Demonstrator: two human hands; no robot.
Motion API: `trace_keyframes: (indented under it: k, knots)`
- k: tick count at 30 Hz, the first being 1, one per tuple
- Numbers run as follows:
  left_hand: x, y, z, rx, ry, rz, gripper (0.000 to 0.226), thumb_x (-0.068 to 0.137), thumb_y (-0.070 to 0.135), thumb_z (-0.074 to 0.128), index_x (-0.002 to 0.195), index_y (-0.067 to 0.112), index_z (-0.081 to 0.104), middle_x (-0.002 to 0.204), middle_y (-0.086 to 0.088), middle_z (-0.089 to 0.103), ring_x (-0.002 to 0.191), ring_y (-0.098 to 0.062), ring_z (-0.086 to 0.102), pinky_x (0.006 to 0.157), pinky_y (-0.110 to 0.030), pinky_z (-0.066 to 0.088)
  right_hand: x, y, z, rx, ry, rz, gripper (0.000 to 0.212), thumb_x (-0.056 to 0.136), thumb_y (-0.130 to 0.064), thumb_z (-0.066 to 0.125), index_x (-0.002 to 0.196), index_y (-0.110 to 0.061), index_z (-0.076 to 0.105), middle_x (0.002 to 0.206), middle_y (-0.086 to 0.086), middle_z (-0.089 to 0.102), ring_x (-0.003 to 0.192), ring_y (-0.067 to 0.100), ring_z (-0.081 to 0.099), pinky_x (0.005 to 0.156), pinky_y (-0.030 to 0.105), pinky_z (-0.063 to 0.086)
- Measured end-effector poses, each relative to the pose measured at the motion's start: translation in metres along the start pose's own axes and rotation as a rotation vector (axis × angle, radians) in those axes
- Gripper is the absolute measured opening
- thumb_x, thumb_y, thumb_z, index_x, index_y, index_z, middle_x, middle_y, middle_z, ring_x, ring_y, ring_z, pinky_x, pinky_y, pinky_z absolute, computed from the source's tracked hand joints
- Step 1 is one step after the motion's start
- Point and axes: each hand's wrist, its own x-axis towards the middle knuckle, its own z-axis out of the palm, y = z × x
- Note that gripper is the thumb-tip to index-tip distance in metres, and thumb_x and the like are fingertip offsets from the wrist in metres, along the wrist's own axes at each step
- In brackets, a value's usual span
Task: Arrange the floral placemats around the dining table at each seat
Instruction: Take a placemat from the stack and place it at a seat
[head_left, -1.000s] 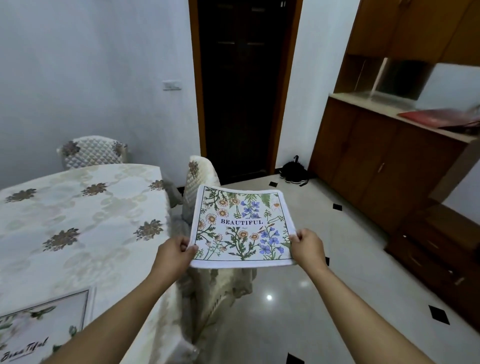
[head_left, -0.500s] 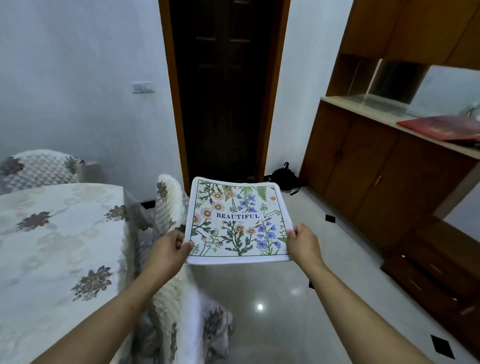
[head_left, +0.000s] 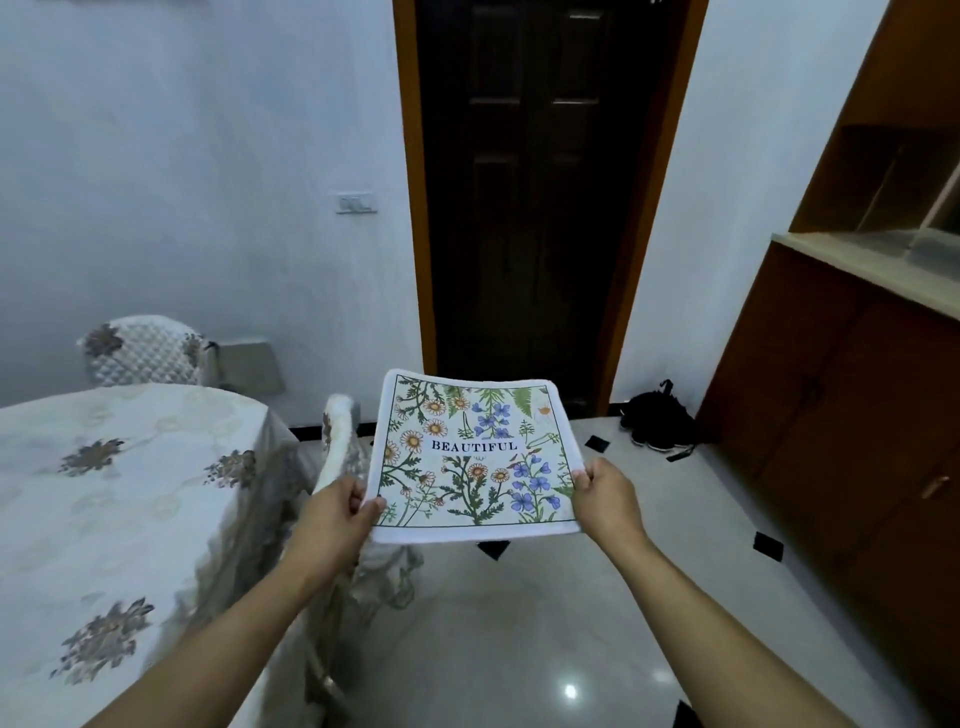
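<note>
Seemingly mid-carry, the left hand (head_left: 332, 512) and right hand (head_left: 605, 499) each pinched, grip closed, a near corner of the square white floral cloth placemat (head_left: 475, 452), held level above the glossy tiled floor (head_left: 519, 623) off the right edge of the cream-clothed counter (head_left: 130, 493), where it likely next needed laying flat at a seat.

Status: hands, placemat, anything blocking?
Left hand and right hand pinch placemat by near corners. Held over floor, right of table. Chair stands between them.
</note>
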Motion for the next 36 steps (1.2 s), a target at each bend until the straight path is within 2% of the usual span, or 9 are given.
trace_keyframes:
  k: [3,6,8,14,22,25,28,31,36]
  knots:
    - [0.024,0.009,0.011,0.013,0.039,-0.041,0.034,0.087,0.031,0.067,0.064,0.021,0.044,0.056,0.006,0.05,0.052,-0.009,0.045,0.048,-0.027,0.032,0.052,-0.011,0.003,0.005,-0.072,-0.054,0.026,0.1,-0.027,0.044,0.081,-0.012,0.054,0.074,0.0,0.06,0.063,0.011,0.054,0.046,0.023,0.03]
    - [0.058,0.009,0.017,0.031,0.078,-0.097,0.028,0.087,0.035,0.065,0.07,0.018,0.051,0.062,0.002,0.058,0.058,-0.012,0.052,0.05,-0.028,0.035,0.102,-0.025,0.019,0.009,-0.103,-0.118,0.028,0.098,-0.022,0.046,0.07,-0.017,0.046,0.073,0.002,0.058,0.064,0.018,0.052,0.047,0.025,0.028]
    - [0.086,0.005,0.021,0.043,0.081,-0.115,0.028,0.087,0.036,0.064,0.073,0.015,0.051,0.065,-0.001,0.06,0.061,-0.016,0.054,0.054,-0.03,0.037,0.134,-0.035,0.033,0.012,-0.132,-0.134,0.027,0.098,-0.024,0.045,0.073,-0.017,0.049,0.076,0.003,0.062,0.068,0.02,0.056,0.048,0.026,0.031]
    - [0.207,-0.008,0.04,0.026,0.139,-0.097,0.032,0.084,0.03,0.068,0.065,0.017,0.046,0.055,0.003,0.052,0.053,-0.01,0.048,0.051,-0.027,0.034,0.244,-0.069,0.071,-0.017,-0.133,-0.167,0.03,0.098,-0.028,0.043,0.069,-0.021,0.042,0.068,-0.001,0.056,0.061,0.015,0.053,0.046,0.028,0.03]
    - [0.366,-0.014,0.052,-0.006,0.104,-0.111,0.021,0.09,0.03,0.062,0.073,0.02,0.055,0.061,0.009,0.062,0.056,-0.001,0.056,0.049,-0.025,0.036,0.38,-0.127,0.112,-0.017,-0.129,-0.169,0.029,0.098,-0.029,0.043,0.073,-0.016,0.047,0.072,0.0,0.059,0.064,0.015,0.055,0.048,0.029,0.034]
    - [0.411,-0.022,0.049,-0.018,0.121,-0.163,0.018,0.091,0.034,0.058,0.079,0.022,0.055,0.07,0.005,0.067,0.065,-0.01,0.062,0.059,-0.033,0.05,0.427,-0.149,0.14,0.018,-0.166,-0.168,0.031,0.098,-0.029,0.044,0.07,-0.017,0.044,0.07,0.0,0.058,0.061,0.013,0.054,0.046,0.027,0.033]
    - [0.45,-0.034,0.047,0.013,0.146,-0.199,0.017,0.093,0.035,0.054,0.083,0.021,0.054,0.074,0.003,0.067,0.067,-0.014,0.063,0.063,-0.039,0.053,0.475,-0.175,0.175,0.028,-0.214,-0.211,0.033,0.099,-0.031,0.045,0.068,-0.018,0.043,0.068,-0.002,0.057,0.058,0.011,0.053,0.044,0.026,0.031]
    - [0.489,-0.05,0.042,0.061,0.191,-0.234,0.02,0.095,0.036,0.051,0.087,0.018,0.056,0.077,0.002,0.067,0.07,-0.017,0.063,0.066,-0.04,0.053,0.525,-0.204,0.218,0.033,-0.286,-0.271,0.034,0.099,-0.032,0.045,0.067,-0.019,0.042,0.067,-0.002,0.057,0.056,0.01,0.051,0.044,0.026,0.03]
    - [0.549,-0.067,0.033,0.108,0.357,-0.353,0.024,0.095,0.032,0.052,0.075,0.02,0.048,0.067,0.003,0.059,0.062,-0.016,0.057,0.056,-0.035,0.042,0.614,-0.272,0.295,0.056,-0.436,-0.406,0.03,0.097,-0.029,0.045,0.069,-0.019,0.046,0.073,-0.001,0.06,0.061,0.011,0.055,0.045,0.026,0.033]
